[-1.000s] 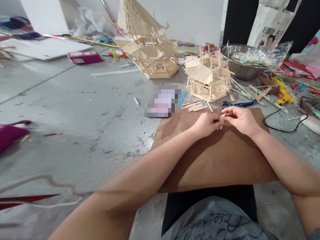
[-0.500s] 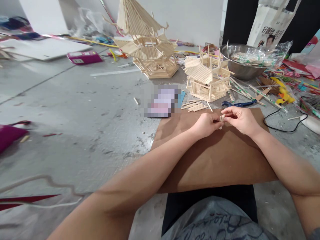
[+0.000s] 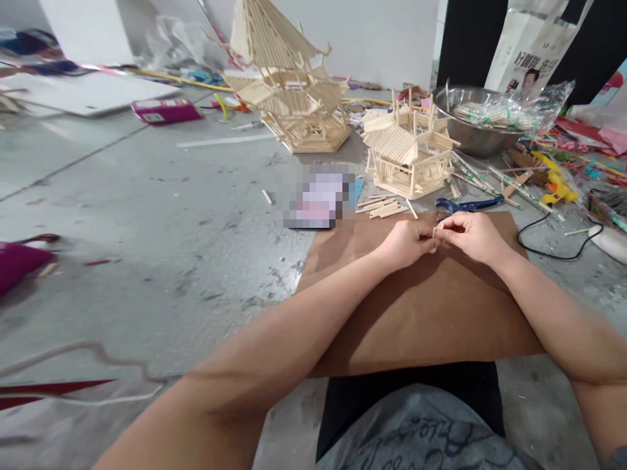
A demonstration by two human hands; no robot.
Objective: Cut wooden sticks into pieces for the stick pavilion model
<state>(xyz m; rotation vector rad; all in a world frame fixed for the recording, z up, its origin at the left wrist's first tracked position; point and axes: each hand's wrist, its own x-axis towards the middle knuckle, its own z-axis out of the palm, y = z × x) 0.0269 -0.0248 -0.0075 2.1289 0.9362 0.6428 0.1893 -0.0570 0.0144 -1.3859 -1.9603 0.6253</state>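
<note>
My left hand [image 3: 407, 244] and my right hand [image 3: 467, 236] meet over a brown cardboard sheet [image 3: 435, 313]. Both are closed in a pinch on a small bundle of short wooden sticks [image 3: 434, 233], mostly covered by the fingers. Just beyond them lie several loose wooden sticks [image 3: 385, 207] and blue-handled pliers or cutters [image 3: 465, 205], whose exact kind I cannot make out. Behind these stands a small six-sided stick pavilion [image 3: 409, 156] with part of its roof covered. A taller stick pagoda [image 3: 298, 91] rises farther back on the left.
A phone [image 3: 318, 202] with a blurred screen lies left of the sticks. At the back right, a metal bowl [image 3: 475, 140] holds plastic-wrapped sticks. A yellow glue gun [image 3: 556, 179], a black cable [image 3: 548, 248] and scraps lie at the right. A purple packet [image 3: 166, 111] is at the left.
The fingers of my right hand have closed in a little nearer my left, covering more of the small stick bundle. Everything else stays in place.
</note>
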